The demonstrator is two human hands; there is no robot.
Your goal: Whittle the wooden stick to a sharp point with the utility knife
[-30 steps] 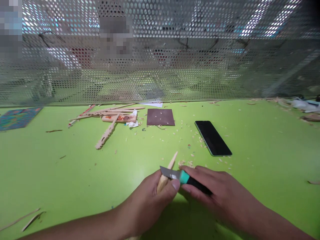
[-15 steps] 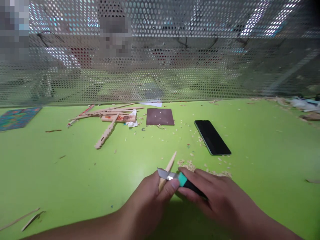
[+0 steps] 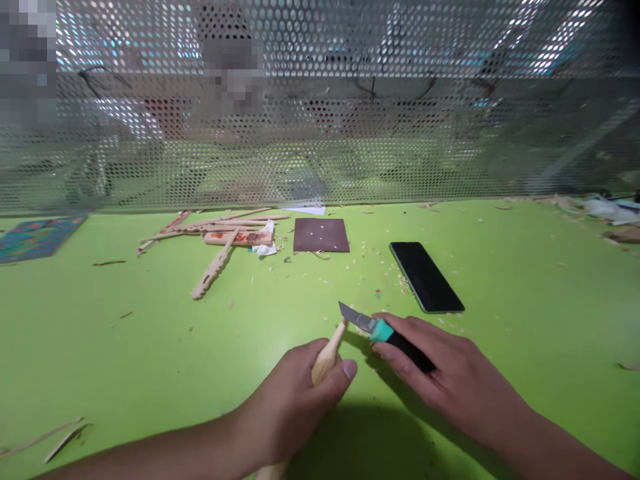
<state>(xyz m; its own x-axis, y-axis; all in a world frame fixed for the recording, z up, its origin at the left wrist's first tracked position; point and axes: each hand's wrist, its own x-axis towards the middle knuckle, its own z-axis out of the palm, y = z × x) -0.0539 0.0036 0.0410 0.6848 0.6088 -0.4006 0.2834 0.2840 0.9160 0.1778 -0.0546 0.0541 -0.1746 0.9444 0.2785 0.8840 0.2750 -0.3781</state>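
My left hand [image 3: 305, 393] is closed round a pale wooden stick [image 3: 327, 357], whose narrowed tip points up and away from me. Its lower end shows below the hand at the bottom edge. A utility knife [image 3: 404, 347] with a black and teal handle is gripped in my right hand [image 3: 445, 367], to the right of the stick. The knife's bare blade points up and left, close to the stick's tip; whether they touch I cannot tell. Below the hands, their shadow falls on the green table [image 3: 200, 373].
Beyond the hands lie a black phone [image 3: 426, 277], a brown square sheet [image 3: 321, 235] and a pile of carved sticks [image 3: 215, 227]. A perforated metal screen [image 3: 320, 147] stands along the back. Thin wood strips [image 3: 65, 440] lie at the lower left, a patterned sheet [image 3: 37, 239] farther back.
My right hand has moved right and away from me with the knife, so its blade has left my left thumb and is now near the stick's tip. The stick's tip has dropped slightly.
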